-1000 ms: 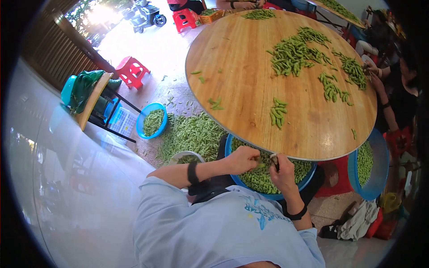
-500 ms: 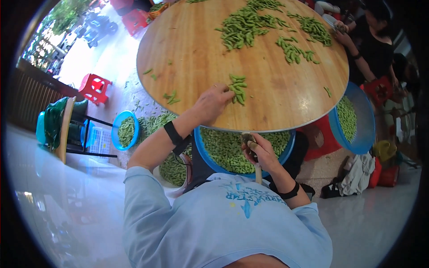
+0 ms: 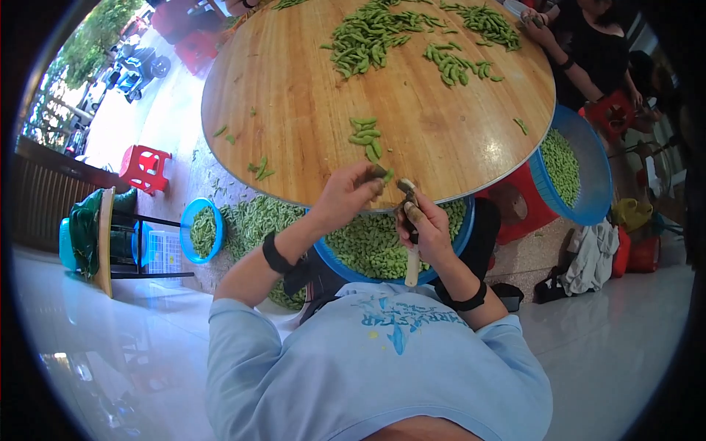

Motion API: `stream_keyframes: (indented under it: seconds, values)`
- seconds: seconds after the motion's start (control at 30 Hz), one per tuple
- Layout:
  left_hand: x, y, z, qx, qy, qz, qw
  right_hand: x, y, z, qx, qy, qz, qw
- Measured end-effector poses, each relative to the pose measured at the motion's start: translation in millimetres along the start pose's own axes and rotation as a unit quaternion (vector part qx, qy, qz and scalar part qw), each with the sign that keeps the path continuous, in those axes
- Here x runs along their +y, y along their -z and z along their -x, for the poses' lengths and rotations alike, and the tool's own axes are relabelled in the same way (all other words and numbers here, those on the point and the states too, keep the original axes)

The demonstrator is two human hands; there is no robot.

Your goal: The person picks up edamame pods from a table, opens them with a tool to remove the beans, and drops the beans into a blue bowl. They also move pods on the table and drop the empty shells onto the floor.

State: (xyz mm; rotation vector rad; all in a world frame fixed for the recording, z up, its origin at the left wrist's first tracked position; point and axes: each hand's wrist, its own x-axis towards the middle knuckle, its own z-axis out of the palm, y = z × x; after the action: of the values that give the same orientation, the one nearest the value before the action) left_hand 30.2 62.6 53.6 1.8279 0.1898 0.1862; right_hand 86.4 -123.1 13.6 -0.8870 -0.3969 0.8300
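Note:
My left hand [image 3: 351, 194] is at the near edge of the round wooden table [image 3: 309, 140], thumb and fingers pinched on a green bean pod [image 3: 388, 176]. Just to its right, my right hand [image 3: 428, 226] is closed around a hand tool [image 3: 412, 266] with a cream-coloured handle and a dark middle; its kind is partly hidden by my fingers. The tool's upper end is close to the pod, and I cannot tell whether they touch. A short row of pods [image 3: 365, 135] lies on the table beyond my left hand. Below my hands, a blue basin [image 3: 321, 250] holds shelled green beans [image 3: 368, 246].
Larger pod piles [image 3: 364, 37] lie at the table's far side. Another blue basin of beans [image 3: 604, 184] stands right, near a person [image 3: 588, 44] in black. On the left are a small blue basin [image 3: 184, 239], pods on the floor [image 3: 257, 220] and a red stool [image 3: 145, 169].
My left hand has come away from the row of pods, moving nearer to my right hand with one pod. The tool is raised beside it. The view has shifted slightly.

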Motion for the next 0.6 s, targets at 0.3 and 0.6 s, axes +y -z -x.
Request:
stream_keyframes:
  seconds: [0.3,0.6]
  values:
    - [-10,-16,16,-0.04,0.103,0.111,0.988,2,-3,3,-0.039,-0.056,-0.038,0.997]
    - [-1,-15,21,-0.011,0.014,-0.072,0.997,1,-2,4,-0.039,-0.072,-0.043,0.996]
